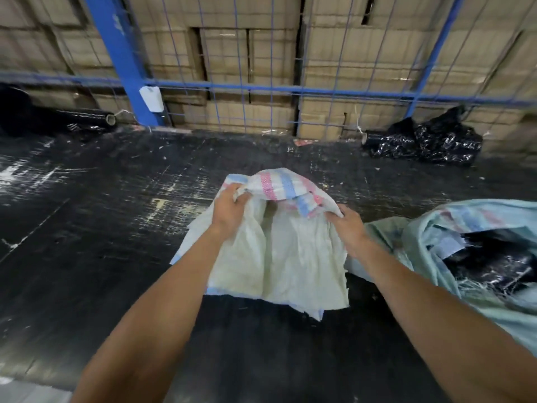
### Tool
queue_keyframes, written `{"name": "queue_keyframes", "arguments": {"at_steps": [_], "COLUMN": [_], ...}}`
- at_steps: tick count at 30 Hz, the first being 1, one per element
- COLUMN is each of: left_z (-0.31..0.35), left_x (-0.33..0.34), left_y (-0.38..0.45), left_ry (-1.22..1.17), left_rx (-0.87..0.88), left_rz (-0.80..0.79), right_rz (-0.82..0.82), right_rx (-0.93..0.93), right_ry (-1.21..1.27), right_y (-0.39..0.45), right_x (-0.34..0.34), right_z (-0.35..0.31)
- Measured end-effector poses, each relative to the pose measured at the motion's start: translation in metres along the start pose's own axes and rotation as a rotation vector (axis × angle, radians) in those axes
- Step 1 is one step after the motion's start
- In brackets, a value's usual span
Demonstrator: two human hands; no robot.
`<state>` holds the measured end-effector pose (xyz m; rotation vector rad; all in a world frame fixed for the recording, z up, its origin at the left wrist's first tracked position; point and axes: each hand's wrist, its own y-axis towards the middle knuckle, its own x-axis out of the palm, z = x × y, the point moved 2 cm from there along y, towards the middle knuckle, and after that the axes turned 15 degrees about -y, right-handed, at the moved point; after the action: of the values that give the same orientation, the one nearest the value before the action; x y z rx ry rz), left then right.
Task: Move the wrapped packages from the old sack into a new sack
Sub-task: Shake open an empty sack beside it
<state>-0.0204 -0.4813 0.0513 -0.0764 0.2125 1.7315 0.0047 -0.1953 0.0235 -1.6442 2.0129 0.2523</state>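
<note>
A pale woven sack (279,257) with pink and blue stripes near its mouth hangs in front of me over the black surface. My left hand (229,212) grips the left side of its mouth, and my right hand (347,228) grips the right side, holding the top slightly apart. At the right lies a pale green frayed sack (430,237), torn open, with black wrapped packages (491,260) showing inside it.
The black wrapped table surface (101,213) stretches to a blue wire fence (232,88) with stacked cardboard boxes (247,53) behind. A roll of black film (84,117) lies at back left. Crumpled black film (427,141) lies at back right.
</note>
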Motion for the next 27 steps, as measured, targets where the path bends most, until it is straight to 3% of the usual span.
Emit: {"name": "queue_keyframes", "arguments": {"at_steps": [4,8,10,11,14,16,23,25,27], "left_z": [0.051,0.114,0.138,0.146,0.16,0.162,0.151,0.145,0.142], "left_x": [-0.024,-0.007,0.009,0.016,0.029,0.032,0.049,0.034,0.022], "left_y": [0.025,0.023,0.015,0.011,-0.001,-0.007,-0.004,-0.001,-0.005], "left_ry": [0.345,0.851,0.922,0.911,0.745,0.621,-0.243,-0.431,-0.609], "left_rx": [0.041,0.197,0.25,0.228,0.135,0.083,-0.188,-0.245,-0.269], "left_rz": [0.119,0.33,0.361,0.351,0.384,0.394,0.404,0.441,0.394], "right_rz": [0.138,-0.026,-0.078,-0.023,0.405,0.587,0.699,0.756,0.711], "right_rx": [-0.141,-0.266,-0.311,-0.33,-0.285,-0.229,-0.339,-0.121,0.132], "right_ry": [-0.092,-0.042,-0.16,-0.257,-0.384,-0.39,-0.369,-0.283,-0.211], "right_y": [0.01,0.005,0.003,0.005,-0.001,-0.009,-0.024,-0.028,-0.03], "right_x": [-0.049,-0.076,-0.094,-0.104,-0.142,-0.162,-0.202,-0.224,-0.242], "right_z": [-0.033,-0.065,-0.073,-0.076,-0.082,-0.081,-0.079,-0.069,-0.052]}}
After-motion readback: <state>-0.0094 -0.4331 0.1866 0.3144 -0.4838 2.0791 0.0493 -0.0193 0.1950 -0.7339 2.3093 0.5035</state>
